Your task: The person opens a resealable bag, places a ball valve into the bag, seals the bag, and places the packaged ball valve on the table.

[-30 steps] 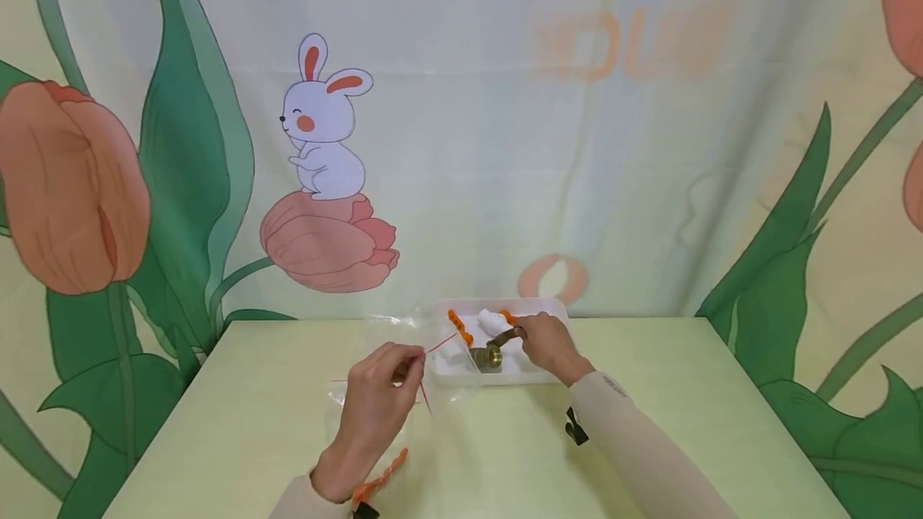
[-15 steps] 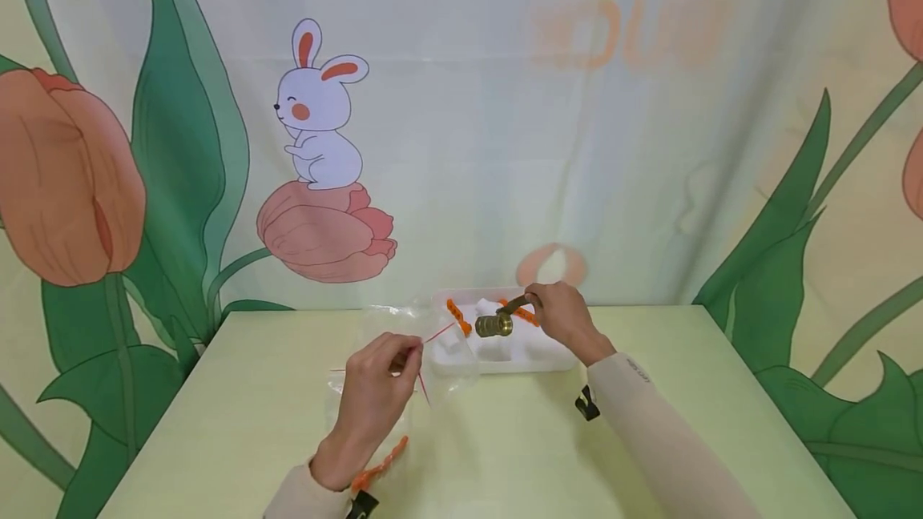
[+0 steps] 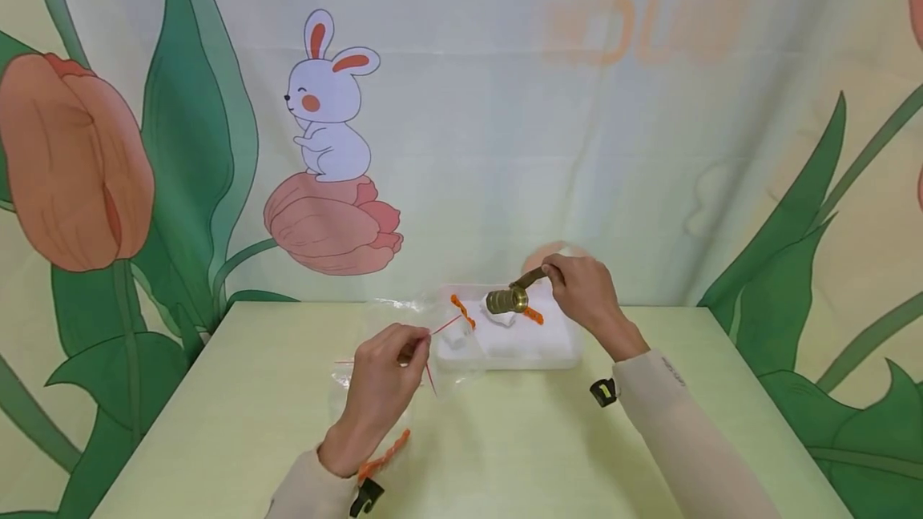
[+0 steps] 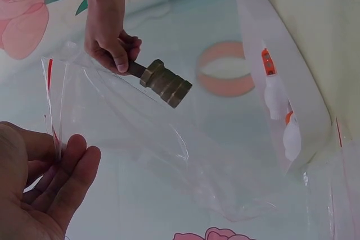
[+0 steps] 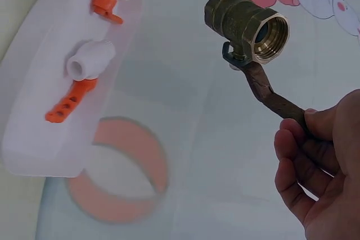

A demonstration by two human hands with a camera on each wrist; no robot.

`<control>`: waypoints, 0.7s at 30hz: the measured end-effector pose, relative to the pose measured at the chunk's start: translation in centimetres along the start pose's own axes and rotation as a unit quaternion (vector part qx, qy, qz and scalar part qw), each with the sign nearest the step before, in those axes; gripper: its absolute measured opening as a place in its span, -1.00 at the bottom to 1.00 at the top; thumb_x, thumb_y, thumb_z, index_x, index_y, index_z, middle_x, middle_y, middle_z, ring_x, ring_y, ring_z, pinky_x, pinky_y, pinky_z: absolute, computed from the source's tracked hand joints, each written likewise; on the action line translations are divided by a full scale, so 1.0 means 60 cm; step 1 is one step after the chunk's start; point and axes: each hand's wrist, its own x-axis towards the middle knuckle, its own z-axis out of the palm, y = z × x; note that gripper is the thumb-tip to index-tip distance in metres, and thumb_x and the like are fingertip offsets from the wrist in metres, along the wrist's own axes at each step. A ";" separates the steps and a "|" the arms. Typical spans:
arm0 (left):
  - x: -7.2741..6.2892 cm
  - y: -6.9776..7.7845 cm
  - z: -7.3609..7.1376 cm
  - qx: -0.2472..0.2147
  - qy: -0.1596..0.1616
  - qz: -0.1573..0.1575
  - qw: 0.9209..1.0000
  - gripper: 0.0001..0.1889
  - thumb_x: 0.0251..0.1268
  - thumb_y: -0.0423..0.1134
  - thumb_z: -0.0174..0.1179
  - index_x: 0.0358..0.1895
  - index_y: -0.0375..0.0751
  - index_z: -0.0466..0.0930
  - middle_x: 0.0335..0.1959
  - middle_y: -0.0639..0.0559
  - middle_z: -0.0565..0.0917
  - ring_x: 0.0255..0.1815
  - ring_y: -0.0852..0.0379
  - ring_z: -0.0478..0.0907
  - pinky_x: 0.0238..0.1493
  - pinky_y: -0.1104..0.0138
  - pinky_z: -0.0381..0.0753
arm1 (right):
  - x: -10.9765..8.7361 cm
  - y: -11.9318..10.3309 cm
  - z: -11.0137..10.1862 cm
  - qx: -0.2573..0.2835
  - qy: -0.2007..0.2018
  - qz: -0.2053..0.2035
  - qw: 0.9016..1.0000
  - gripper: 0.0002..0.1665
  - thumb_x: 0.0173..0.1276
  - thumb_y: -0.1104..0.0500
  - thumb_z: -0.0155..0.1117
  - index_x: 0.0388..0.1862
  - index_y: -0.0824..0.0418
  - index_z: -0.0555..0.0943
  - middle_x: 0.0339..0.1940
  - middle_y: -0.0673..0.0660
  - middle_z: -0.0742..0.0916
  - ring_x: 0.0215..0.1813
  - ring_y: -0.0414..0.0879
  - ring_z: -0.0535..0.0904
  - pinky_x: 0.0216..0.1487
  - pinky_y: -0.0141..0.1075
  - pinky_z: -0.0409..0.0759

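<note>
My right hand pinches the lever of a brass ball valve and holds it raised over the white tray. The valve's threaded opening shows in the right wrist view. My left hand pinches the red-striped top edge of a clear zip bag, whose mouth gapes toward the valve in the left wrist view. In the tray lie two white plastic valves with orange handles; one white valve is partly covered by the brass valve in the head view.
Another clear bag lies on the table, and an orange handle shows through plastic near my left wrist. A printed curtain hangs right behind the table.
My right hand has lifted the brass valve up out of the tray, moving up and a little right. The left hand keeps its hold on the bag with little movement.
</note>
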 end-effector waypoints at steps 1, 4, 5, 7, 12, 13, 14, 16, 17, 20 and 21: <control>0.001 0.000 0.000 0.001 0.000 0.000 1.000 -0.87 0.04 -0.56 0.34 -0.38 -0.27 0.70 -0.52 0.00 0.69 -0.57 0.26 0.61 -0.47 0.56 0.61 | 0.000 -0.004 -0.006 -0.001 0.006 -0.005 1.000 -0.77 0.47 0.14 0.17 -0.12 0.18 0.73 -0.37 0.14 0.79 -0.55 -0.05 0.56 -0.46 -0.22 0.48; 0.004 0.001 0.000 0.006 -0.001 -0.002 1.000 -0.89 0.05 -0.55 0.35 -0.38 -0.29 0.70 -0.53 0.00 0.69 -0.58 0.25 0.61 -0.48 0.53 0.61 | -0.002 -0.015 -0.025 0.000 0.028 -0.018 0.999 -0.80 0.46 0.15 0.18 -0.16 0.17 0.73 -0.41 0.11 0.78 -0.58 -0.08 0.51 -0.48 -0.25 0.43; 0.006 0.002 0.001 0.007 -0.001 -0.002 1.000 -0.89 0.05 -0.54 0.36 -0.38 -0.30 0.70 -0.53 -0.01 0.69 -0.58 0.25 0.60 -0.48 0.53 0.61 | -0.002 -0.019 -0.032 0.002 0.036 -0.024 0.999 -0.80 0.46 0.15 0.18 -0.16 0.17 0.73 -0.40 0.11 0.78 -0.58 -0.08 0.51 -0.48 -0.24 0.43; 0.009 0.002 0.001 0.007 0.000 -0.002 1.000 -0.90 0.04 -0.54 0.36 -0.38 -0.31 0.70 -0.54 -0.01 0.69 -0.59 0.25 0.60 -0.49 0.52 0.61 | -0.004 -0.027 -0.044 0.007 0.053 -0.035 0.998 -0.82 0.44 0.16 0.20 -0.17 0.16 0.73 -0.37 0.10 0.80 -0.58 -0.08 0.52 -0.48 -0.22 0.46; 0.015 0.004 0.002 0.007 0.006 0.003 1.000 -0.89 0.04 -0.54 0.35 -0.40 -0.29 0.70 -0.54 0.00 0.69 -0.59 0.25 0.61 -0.49 0.53 0.60 | -0.011 -0.042 -0.073 0.020 0.092 -0.064 0.994 -0.85 0.42 0.18 0.23 -0.20 0.14 0.73 -0.44 0.07 0.78 -0.63 -0.14 0.47 -0.52 -0.25 0.45; 0.017 0.004 0.002 0.008 0.006 0.002 1.000 -0.89 0.04 -0.54 0.35 -0.40 -0.29 0.70 -0.54 0.00 0.69 -0.59 0.25 0.61 -0.49 0.53 0.60 | -0.013 -0.045 -0.079 0.023 0.099 -0.068 0.992 -0.86 0.41 0.19 0.24 -0.21 0.14 0.73 -0.48 0.06 0.77 -0.64 -0.16 0.45 -0.52 -0.28 0.44; 0.017 0.005 0.003 0.009 0.007 0.001 1.000 -0.89 0.04 -0.54 0.35 -0.40 -0.29 0.70 -0.53 0.00 0.70 -0.59 0.24 0.61 -0.49 0.52 0.60 | -0.015 -0.047 -0.084 0.025 0.107 -0.073 0.991 -0.87 0.41 0.19 0.24 -0.22 0.14 0.73 -0.50 0.05 0.76 -0.64 -0.18 0.43 -0.53 -0.29 0.42; 0.019 0.006 0.004 0.011 0.005 -0.003 1.000 -0.90 0.05 -0.53 0.35 -0.40 -0.28 0.70 -0.53 -0.01 0.70 -0.58 0.24 0.62 -0.49 0.51 0.60 | -0.020 -0.050 -0.094 0.025 0.122 -0.081 0.989 -0.87 0.40 0.21 0.25 -0.23 0.16 0.73 -0.53 0.05 0.74 -0.64 -0.19 0.42 -0.53 -0.32 0.41; 0.020 0.007 0.004 0.011 0.003 -0.006 1.000 -0.90 0.05 -0.53 0.35 -0.40 -0.28 0.70 -0.52 -0.01 0.70 -0.58 0.24 0.62 -0.49 0.51 0.61 | -0.022 -0.051 -0.098 0.026 0.131 -0.086 0.987 -0.88 0.39 0.23 0.25 -0.22 0.16 0.73 -0.51 0.06 0.75 -0.64 -0.19 0.42 -0.54 -0.32 0.41; 0.022 0.009 0.005 0.011 0.002 -0.010 1.000 -0.90 0.06 -0.52 0.34 -0.40 -0.27 0.70 -0.53 -0.01 0.70 -0.58 0.23 0.62 -0.49 0.49 0.62 | -0.029 -0.055 -0.110 0.025 0.156 -0.100 0.982 -0.88 0.38 0.25 0.26 -0.21 0.20 0.73 -0.48 0.08 0.76 -0.62 -0.19 0.41 -0.55 -0.34 0.39; 0.023 0.010 0.006 0.011 0.002 -0.011 1.000 -0.90 0.06 -0.52 0.34 -0.40 -0.27 0.70 -0.53 -0.01 0.70 -0.57 0.23 0.63 -0.49 0.48 0.62 | -0.031 -0.058 -0.114 0.025 0.164 -0.104 0.981 -0.88 0.38 0.25 0.26 -0.20 0.20 0.73 -0.47 0.09 0.76 -0.62 -0.18 0.41 -0.55 -0.33 0.38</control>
